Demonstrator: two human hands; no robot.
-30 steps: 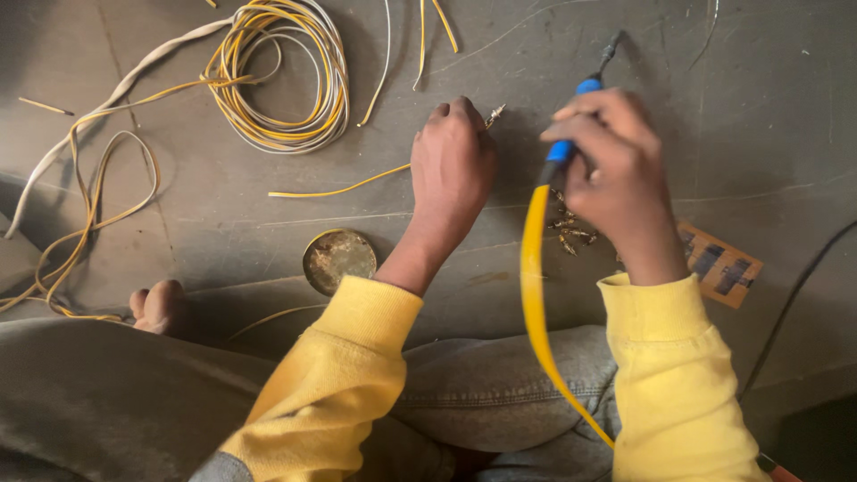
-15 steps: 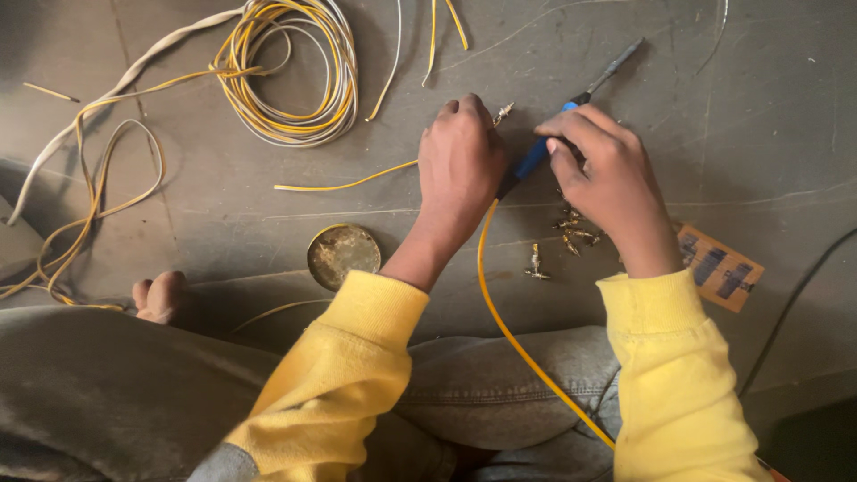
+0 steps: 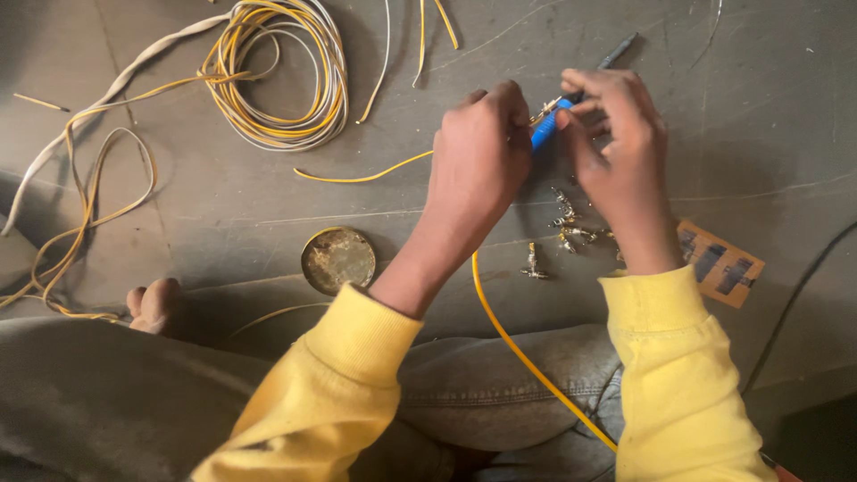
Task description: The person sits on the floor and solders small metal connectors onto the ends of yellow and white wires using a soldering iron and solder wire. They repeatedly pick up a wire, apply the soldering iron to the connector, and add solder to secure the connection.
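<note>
Hands closed — left hand (image 3: pixel 478 152) pinching a small connector (image 3: pixel 542 111), right hand (image 3: pixel 620 143) gripping the blue-handled tool (image 3: pixel 546 128).

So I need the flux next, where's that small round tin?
In the head view the round tin lies open on the floor left of centre, just left of the left hand's forearm, below the coil of yellow and white wire.

We cannot see what the left hand (image 3: pixel 482 161) pinches, its fingertips curled under; the yellow cable (image 3: pixel 527 357) leaves the bottom edge; the small metal connectors (image 3: pixel 567 234) are too tiny to identify.
</note>
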